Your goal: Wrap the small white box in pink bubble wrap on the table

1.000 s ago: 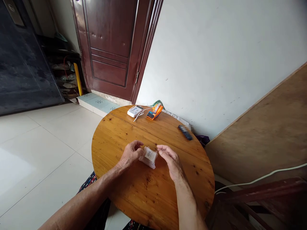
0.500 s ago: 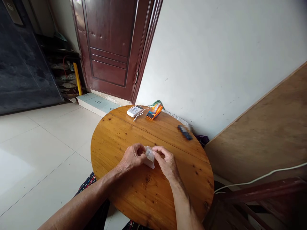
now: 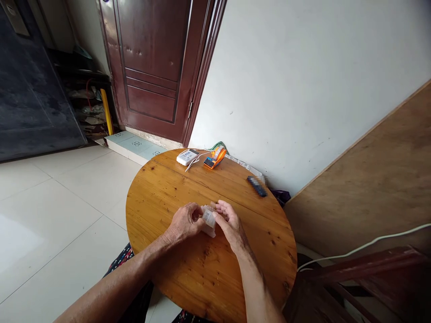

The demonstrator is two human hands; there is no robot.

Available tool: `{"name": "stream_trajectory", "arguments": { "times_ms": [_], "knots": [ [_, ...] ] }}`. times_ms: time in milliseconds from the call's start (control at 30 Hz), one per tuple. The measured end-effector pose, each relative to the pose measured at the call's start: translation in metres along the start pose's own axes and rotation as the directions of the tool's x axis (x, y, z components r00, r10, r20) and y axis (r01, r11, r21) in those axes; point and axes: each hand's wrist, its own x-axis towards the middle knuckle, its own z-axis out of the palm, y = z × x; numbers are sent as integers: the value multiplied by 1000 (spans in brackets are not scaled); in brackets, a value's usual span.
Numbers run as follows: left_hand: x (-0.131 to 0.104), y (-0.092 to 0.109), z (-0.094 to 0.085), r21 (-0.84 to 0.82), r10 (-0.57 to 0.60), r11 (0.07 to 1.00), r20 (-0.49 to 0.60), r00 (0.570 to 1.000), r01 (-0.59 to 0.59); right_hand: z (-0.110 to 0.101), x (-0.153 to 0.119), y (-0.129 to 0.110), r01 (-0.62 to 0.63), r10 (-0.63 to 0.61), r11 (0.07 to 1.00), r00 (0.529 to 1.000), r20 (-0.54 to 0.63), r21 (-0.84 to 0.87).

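A small packet in translucent plastic wrap, with a pale printed label [image 3: 208, 217], is held just above the middle of the round wooden table [image 3: 158, 190]. My left hand [image 3: 186, 220] is closed on the packet's left side, thumb and fingers pinching it. On the other side is my right hand [image 3: 230, 224], its thumb tip at the packet's right edge. The fingers of that hand are raised and spread away from the thumb. Something small and brownish shows by those fingertips, too blurred to name. What the packet contains cannot be made out.
Near the table's far edge lie a white box-like device [image 3: 187, 157] with a white cable and an orange tape dispenser [image 3: 215, 158]. A dark, pixelated object [image 3: 257, 185] rests at the right. Behind stand a white wall [image 3: 286, 89] and a dark red door [image 3: 151, 67].
My right fingers have lifted off the packet's top and spread apart, while the thumb stays near its edge. My left hand keeps its hold. The view has shifted slightly.
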Motion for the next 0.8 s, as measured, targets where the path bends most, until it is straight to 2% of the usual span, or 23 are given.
{"name": "stream_trajectory", "arguments": {
  "times_ms": [233, 400, 467, 633, 700, 800],
  "knots": [
    [0, -6, 5, 50, 63, 997, -33, 997, -62, 2, 8, 3, -72, 75, 996, 996, -52, 55],
    [-1, -10, 9, 101, 98, 990, -31, 995, -95, 14, 16, -2, -84, 85, 995, 996, -23, 55],
    [-2, -10, 9, 99, 112, 989, -19, 994, -109, 18, 18, -3, -36, 41, 995, 998, -47, 88],
    [-2, -11, 10, 94, 126, 988, -7, 992, -125, 18, 13, -8, 119, -99, 989, 975, -200, 92],
    [-2, -12, 10, 92, 115, 989, -3, 993, -114, 15, 6, -13, 153, -135, 986, 970, -203, 73],
    [0, -14, 10, 84, 105, 991, 7, 994, -105, 9, -5, -19, 213, -215, 977, 968, -131, -30]
  ]
}}
